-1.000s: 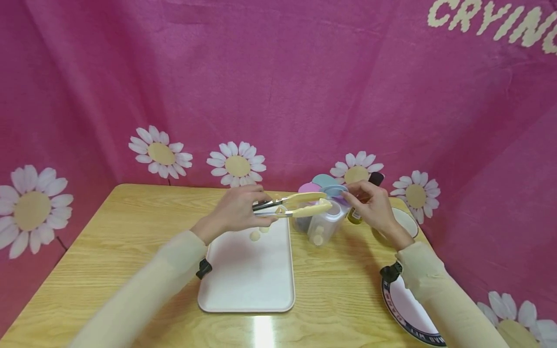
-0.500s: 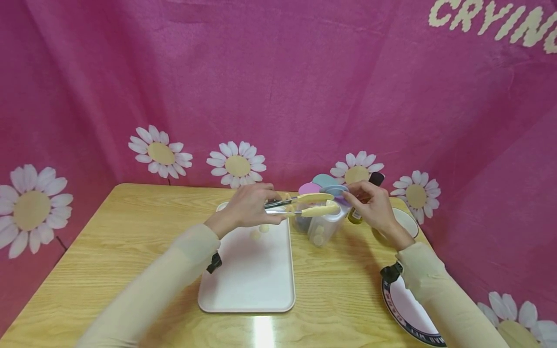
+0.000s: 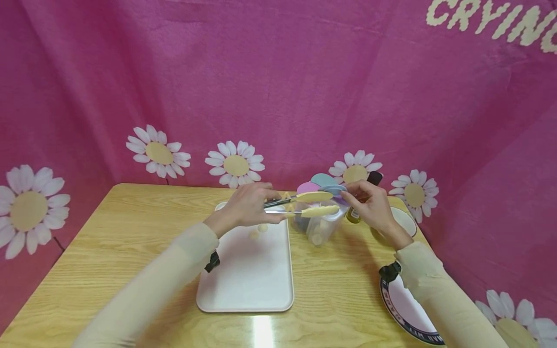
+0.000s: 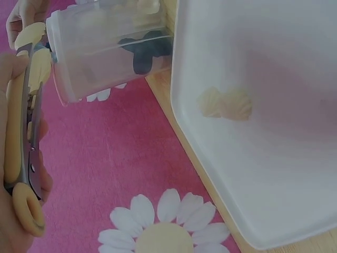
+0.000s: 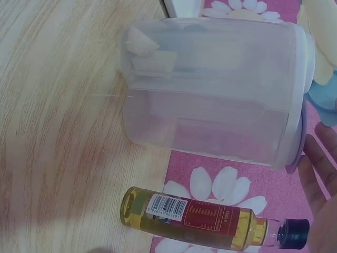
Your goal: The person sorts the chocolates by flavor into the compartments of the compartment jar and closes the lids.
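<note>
My left hand (image 3: 248,205) grips a pair of tongs (image 3: 319,211) with yellow tips, spread apart over the mouth of a clear plastic canister (image 3: 319,233). Nothing shows between the tips. With its fingertips, my right hand (image 3: 372,205) pinches the blue lid (image 3: 332,189), tilted up at the canister's opening. A few pale pieces (image 5: 152,63) lie at the canister's bottom in the right wrist view. Two pale, shell-shaped pieces (image 4: 226,104) rest side by side on the white tray (image 3: 245,282), under and in front of the left hand.
Canisters with a pink lid (image 3: 306,187) and a green lid (image 3: 323,180) stand close behind. An oil bottle (image 5: 189,216) with a dark cap and a bowl (image 3: 405,222) are at the right. A dark-rimmed plate (image 3: 409,307) lies under the right forearm. A pink curtain (image 3: 278,96) hangs behind.
My left hand has moved right with the tongs, over the canister's mouth. The small pale piece at the tongs' tip is no longer there. The right hand stays on the lid.
</note>
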`<state>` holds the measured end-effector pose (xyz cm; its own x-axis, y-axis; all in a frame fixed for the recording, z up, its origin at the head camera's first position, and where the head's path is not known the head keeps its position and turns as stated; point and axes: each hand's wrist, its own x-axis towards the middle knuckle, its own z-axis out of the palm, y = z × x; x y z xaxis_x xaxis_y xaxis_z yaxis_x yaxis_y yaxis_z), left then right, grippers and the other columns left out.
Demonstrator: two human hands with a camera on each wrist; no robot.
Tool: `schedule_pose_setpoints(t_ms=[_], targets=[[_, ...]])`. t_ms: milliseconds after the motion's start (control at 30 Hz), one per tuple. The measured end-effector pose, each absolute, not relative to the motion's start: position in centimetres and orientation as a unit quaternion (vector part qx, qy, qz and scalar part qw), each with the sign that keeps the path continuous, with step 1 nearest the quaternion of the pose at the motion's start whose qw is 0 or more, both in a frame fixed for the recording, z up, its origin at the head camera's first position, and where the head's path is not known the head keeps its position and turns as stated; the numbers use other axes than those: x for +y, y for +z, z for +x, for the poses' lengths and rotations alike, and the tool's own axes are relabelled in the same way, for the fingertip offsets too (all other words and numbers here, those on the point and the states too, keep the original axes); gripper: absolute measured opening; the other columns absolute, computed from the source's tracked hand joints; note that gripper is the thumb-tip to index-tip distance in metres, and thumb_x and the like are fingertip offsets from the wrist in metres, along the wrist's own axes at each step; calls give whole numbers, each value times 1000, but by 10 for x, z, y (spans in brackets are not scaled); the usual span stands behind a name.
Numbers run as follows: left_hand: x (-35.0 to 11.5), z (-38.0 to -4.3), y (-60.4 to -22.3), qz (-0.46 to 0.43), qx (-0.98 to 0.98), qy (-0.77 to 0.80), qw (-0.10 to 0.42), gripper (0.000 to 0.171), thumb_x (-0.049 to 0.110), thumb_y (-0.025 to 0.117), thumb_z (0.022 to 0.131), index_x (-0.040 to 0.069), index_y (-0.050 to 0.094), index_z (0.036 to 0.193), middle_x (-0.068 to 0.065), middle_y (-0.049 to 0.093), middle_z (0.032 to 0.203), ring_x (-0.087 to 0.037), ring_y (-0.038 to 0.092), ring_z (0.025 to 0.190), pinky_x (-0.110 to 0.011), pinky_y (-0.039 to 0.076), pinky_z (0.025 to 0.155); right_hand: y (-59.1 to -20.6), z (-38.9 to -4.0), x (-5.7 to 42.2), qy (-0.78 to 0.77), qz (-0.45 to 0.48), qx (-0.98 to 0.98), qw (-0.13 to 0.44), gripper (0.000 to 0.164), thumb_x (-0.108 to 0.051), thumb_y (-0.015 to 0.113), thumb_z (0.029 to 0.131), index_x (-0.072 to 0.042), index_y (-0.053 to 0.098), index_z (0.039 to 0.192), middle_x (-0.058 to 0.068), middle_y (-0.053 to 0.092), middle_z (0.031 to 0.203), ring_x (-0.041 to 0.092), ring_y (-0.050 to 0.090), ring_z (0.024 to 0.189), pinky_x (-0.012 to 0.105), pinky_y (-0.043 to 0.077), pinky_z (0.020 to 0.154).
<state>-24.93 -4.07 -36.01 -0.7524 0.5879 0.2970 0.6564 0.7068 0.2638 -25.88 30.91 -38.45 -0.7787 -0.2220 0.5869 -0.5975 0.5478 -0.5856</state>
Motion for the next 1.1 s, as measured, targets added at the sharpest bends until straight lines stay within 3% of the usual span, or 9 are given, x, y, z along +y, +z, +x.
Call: schedule_pose_setpoints(t_ms=[533,900,1100], targets=[[-98,-229,-366,-318,-928,-170,91,51,51,84,82,14,81,117,-2,70,97,-12,54,77,-24,43,67,-384,-259,311,402,230,-858,221,14,-5,78,93,-6,76,106,13,80,91,1,67,73,15,55,68],[-149,-217,-398,-263,-951,-150,59,50,50,85,80,13,82,114,-1,68,93,-12,49,75,-25,36,65,-384,-259,311,399,227,-861,219,14,-6,78,93,-5,76,106,13,79,92,2,67,74,15,55,69],[-167,-212,-416,-247,-958,-141,46,50,49,85,81,12,82,113,-9,74,107,-17,59,84,-34,47,71,-384,-259,310,400,237,-856,226,14,-3,78,92,-5,76,106,14,79,89,3,67,72,15,55,67]])
